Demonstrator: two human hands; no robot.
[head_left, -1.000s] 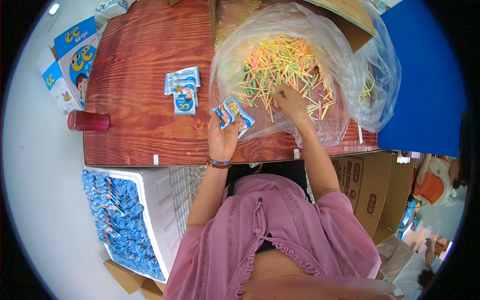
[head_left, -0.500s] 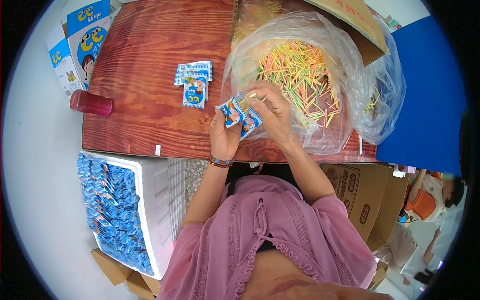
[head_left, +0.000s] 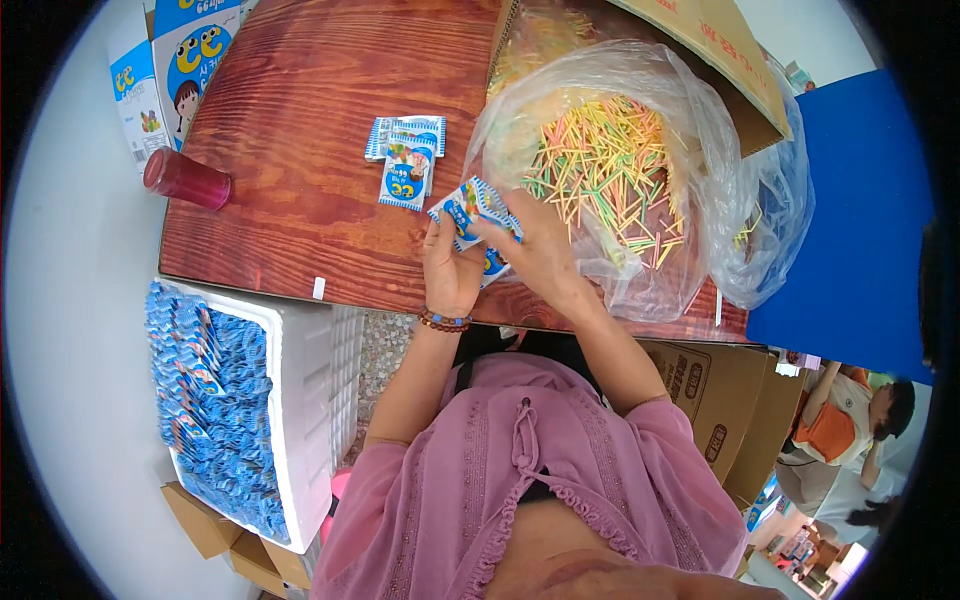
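My left hand (head_left: 452, 275) is closed round small blue-and-white candy packets (head_left: 466, 212), at least two of them, held over the table's front part. From the right, my right hand (head_left: 543, 243) pinches the upper packet, its thumb lying across the front. Whether a candy stick is between those fingers is hidden. Just beyond my left hand lies a small pile of like packets (head_left: 408, 172) on the table. Right of my hands a clear plastic bag (head_left: 500, 130) lies open, with many thin pink, yellow and green candy sticks (head_left: 610, 165) in it.
The reddish wooden table (head_left: 300, 130) carries a red-lidded-looking pink cylinder (head_left: 188, 180) at its left edge. Printed boxes (head_left: 190, 70) stand at far left. A white foam box (head_left: 305, 400) full of packets sits lower left. Cardboard boxes (head_left: 700, 400) and another person (head_left: 840, 420) are at right.
My right hand has moved from holding a pale candy stick at the packet's opening to pressing its thumb over the packet. The view has shifted slightly.
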